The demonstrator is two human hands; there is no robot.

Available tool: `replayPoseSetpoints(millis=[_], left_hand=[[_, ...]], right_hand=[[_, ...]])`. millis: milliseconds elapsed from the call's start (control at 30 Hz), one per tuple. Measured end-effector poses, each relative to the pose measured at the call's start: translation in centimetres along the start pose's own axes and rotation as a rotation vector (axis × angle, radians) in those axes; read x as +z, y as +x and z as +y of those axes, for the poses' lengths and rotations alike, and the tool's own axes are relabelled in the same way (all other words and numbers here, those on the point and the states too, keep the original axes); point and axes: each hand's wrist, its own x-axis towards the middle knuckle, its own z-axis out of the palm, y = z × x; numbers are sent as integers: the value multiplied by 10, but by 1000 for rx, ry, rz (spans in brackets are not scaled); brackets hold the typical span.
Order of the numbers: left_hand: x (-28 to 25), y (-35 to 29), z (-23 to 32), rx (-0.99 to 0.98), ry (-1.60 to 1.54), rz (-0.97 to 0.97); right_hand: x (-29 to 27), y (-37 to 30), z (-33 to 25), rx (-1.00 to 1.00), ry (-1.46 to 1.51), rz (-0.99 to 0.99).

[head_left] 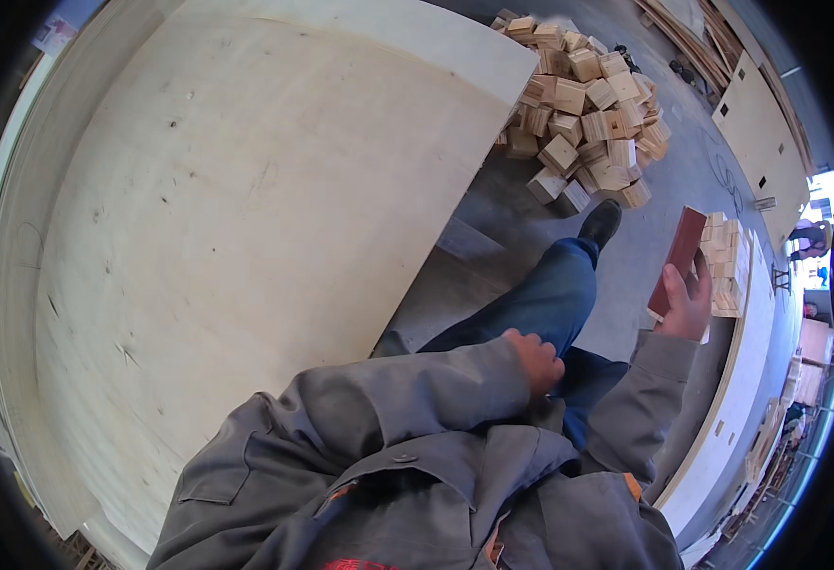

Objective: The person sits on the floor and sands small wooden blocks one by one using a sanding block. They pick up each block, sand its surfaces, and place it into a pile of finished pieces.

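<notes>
Your right hand (pixel 688 304) grips a flat red-brown board (pixel 679 245) beside stacked pale wooden blocks (pixel 727 258); ahead, a wooden-block heap (pixel 588 106) lies unstacked, left hand (pixel 535 363) state unclear.

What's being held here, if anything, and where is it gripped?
Right hand: a reddish-brown board, by its lower right edge. Left hand: curled, palm hidden; can't tell.

Soft light, right-edge glare, fisheye bending
</notes>
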Motion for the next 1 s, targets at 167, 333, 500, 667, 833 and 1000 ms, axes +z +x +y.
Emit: replayPoseSetpoints(millis=[167, 333, 500, 667, 833, 1000], left_hand=[[-18, 12, 4, 66, 61, -162], [-33, 27, -3, 64, 8, -279], [-39, 38, -22, 2, -43, -346], [-41, 50, -39, -22, -125, -330], [-35, 64, -76, 29, -218, -236], [-38, 79, -72, -9, -262, -244]], right_hand=[[2, 0, 16, 42, -15, 27], [3, 17, 30, 57, -17, 41], [18, 34, 45, 126, -46, 16], [25, 45, 58, 208, -57, 46], [32, 48, 79, 267, -95, 59], [40, 47, 79, 313, -63, 98]])
